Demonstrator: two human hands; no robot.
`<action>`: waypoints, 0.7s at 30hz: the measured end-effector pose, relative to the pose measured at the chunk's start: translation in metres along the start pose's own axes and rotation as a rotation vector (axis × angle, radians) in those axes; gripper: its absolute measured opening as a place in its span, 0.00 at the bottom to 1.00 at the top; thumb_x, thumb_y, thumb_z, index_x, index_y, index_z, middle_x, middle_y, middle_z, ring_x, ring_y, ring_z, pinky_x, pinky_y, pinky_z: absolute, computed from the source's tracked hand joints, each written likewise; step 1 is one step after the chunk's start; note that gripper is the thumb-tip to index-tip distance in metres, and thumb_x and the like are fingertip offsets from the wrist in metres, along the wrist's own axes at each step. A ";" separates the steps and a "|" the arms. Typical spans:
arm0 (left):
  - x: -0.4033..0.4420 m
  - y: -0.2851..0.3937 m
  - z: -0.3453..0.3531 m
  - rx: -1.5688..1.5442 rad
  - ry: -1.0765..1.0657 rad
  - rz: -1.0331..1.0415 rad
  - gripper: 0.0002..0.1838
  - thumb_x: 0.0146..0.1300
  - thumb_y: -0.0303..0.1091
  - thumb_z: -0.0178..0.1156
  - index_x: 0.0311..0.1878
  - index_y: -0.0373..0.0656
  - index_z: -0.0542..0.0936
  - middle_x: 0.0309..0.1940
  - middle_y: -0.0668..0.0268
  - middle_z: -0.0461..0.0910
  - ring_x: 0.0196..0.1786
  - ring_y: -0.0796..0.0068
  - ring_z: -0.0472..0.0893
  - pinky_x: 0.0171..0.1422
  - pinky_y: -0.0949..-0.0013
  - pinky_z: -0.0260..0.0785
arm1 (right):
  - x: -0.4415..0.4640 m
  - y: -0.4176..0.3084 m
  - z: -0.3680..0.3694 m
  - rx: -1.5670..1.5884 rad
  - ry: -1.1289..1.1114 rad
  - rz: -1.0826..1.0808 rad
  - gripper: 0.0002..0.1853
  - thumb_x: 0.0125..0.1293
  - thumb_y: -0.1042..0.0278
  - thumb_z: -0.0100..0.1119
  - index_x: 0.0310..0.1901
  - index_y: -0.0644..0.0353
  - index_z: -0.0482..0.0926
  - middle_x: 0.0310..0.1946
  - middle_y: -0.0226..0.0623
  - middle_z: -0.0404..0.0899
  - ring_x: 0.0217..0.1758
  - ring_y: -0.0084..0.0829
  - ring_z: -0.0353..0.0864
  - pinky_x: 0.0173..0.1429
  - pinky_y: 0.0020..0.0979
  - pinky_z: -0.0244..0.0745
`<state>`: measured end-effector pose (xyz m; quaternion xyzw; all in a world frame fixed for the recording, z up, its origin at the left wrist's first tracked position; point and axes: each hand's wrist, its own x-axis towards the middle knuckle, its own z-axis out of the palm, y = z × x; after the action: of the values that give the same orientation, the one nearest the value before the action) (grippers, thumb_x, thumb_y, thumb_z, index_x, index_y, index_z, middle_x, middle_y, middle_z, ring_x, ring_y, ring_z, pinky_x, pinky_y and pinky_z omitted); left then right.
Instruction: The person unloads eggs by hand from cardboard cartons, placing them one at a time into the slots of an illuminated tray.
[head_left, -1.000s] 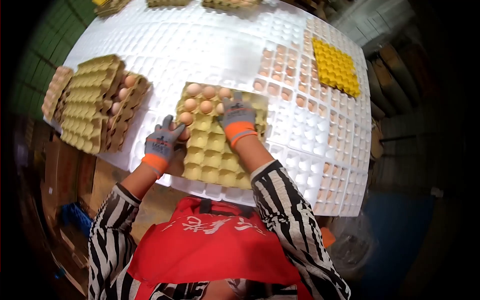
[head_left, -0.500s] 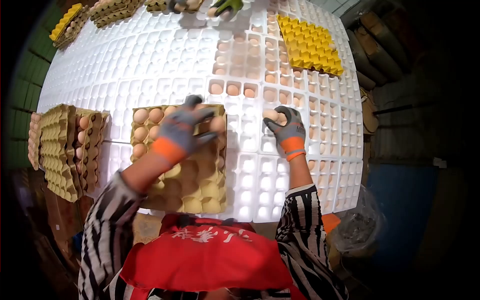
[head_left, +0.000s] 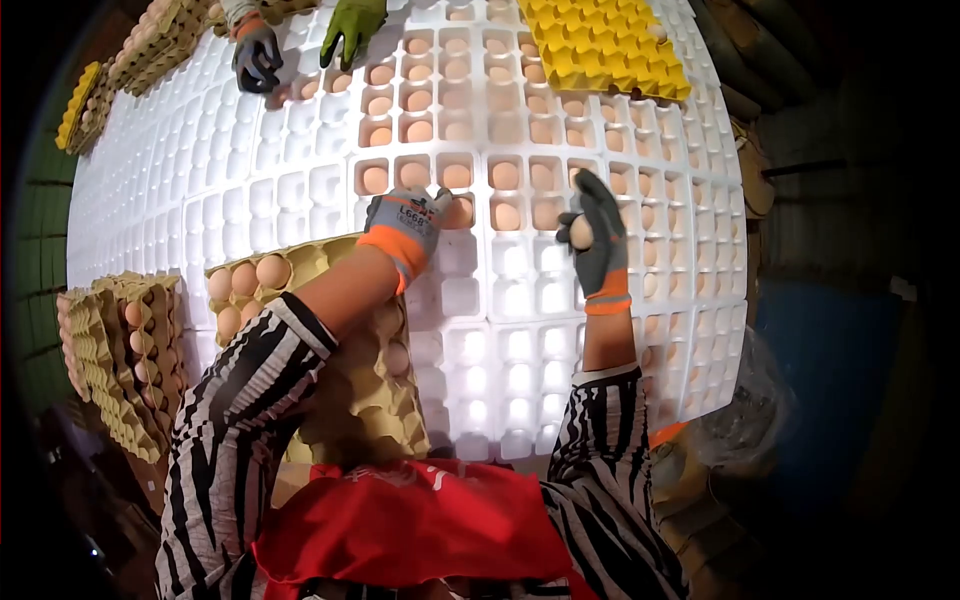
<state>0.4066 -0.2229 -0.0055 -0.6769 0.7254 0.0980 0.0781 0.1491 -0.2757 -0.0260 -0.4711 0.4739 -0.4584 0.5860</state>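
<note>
My left hand (head_left: 408, 228), in a grey and orange glove, reaches over the white cell tray (head_left: 460, 295). Its fingers are bent down, with the tips against an egg (head_left: 459, 213) in a cell; its palm side is hidden. Farther right, my right hand (head_left: 602, 238) holds a light egg (head_left: 582, 232) between thumb and fingers, just above the cells. Eggs fill the two rows by my hands. Under my left forearm lies a pulp tray (head_left: 340, 255) with eggs at its far left corner and one egg (head_left: 397, 358) near its right edge.
Another person's hands, one in a grey glove (head_left: 257, 60) and one in a green glove (head_left: 352, 30), are at the far side. A yellow tray (head_left: 610, 45) lies at the back right. Stacked pulp trays with eggs (head_left: 125, 350) stand at the left edge.
My left hand has moved from above the pulp tray right and forward onto the white cells. More eggs sit in the cells between my hands. The other person's hands have come further into view.
</note>
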 end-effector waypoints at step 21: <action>-0.027 -0.102 -0.039 -0.576 -0.108 -0.127 0.15 0.56 0.45 0.73 0.40 0.44 0.89 0.44 0.56 0.86 0.50 0.59 0.85 0.57 0.64 0.75 | -0.119 -0.002 0.052 -0.578 -0.085 -0.237 0.18 0.75 0.71 0.56 0.63 0.65 0.78 0.60 0.44 0.80 0.64 0.38 0.79 0.68 0.33 0.72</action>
<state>0.5112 -0.2130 0.0356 -0.7091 0.6187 0.3303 -0.0728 0.1848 -0.1532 -0.0034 -0.6889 0.5015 -0.3496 0.3896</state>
